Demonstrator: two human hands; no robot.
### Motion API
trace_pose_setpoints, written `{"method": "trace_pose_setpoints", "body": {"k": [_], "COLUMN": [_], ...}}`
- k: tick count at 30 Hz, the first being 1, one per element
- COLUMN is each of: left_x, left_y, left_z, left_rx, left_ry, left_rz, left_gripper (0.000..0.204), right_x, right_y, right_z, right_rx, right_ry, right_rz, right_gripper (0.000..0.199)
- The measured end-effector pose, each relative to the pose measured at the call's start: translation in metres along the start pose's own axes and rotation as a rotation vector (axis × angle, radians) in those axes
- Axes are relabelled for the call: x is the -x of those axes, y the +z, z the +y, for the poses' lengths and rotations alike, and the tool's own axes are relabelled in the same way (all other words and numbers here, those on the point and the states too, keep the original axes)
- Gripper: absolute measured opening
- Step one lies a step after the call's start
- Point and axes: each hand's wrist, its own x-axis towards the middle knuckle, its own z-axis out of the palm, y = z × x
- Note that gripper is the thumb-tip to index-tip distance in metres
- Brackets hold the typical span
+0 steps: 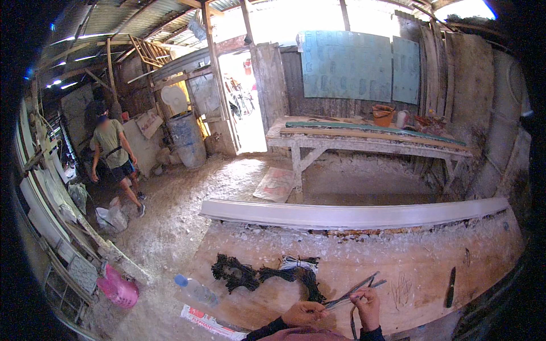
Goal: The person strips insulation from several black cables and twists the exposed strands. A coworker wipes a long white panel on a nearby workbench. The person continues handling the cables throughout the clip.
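My left hand is closed at the near edge of the wooden table, its fingers on the lower ends of several thin dark strips. To its right, my right hand pinches the strips with its fingertips; one loose strip hangs down below that hand. The strips fan out slightly toward their far ends. Left of my hands lie tangled black bundles of strips, and another black bundle with a white bundle beside it. A slim black tool, perhaps a knife, rests toward the right.
A long white moulding lies along the table's far edge. At left are a clear bottle, a red-and-white packet and a pink container. A workbench stands beyond; a person is at far left near a blue drum.
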Motion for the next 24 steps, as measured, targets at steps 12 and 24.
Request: {"method": "trace_pose_setpoints", "body": {"k": [12,24], "left_x": [-0.004,-0.007], "left_y": [-0.025,-0.005], "left_z": [0.004,-0.004], "left_rx": [-0.111,-0.549], "left_ry": [0.136,0.257], "left_rz": [0.679,0.433], "left_gripper": [0.013,0.011], "right_x": [0.010,0.015], "right_y": [0.019,0.006], "right_z": [-0.022,-0.025], "right_rx": [-0.061,-0.277], "right_ry": [0.001,0.199], "right_rz": [-0.950,-0.605], "right_gripper": [0.017,0.006]}}
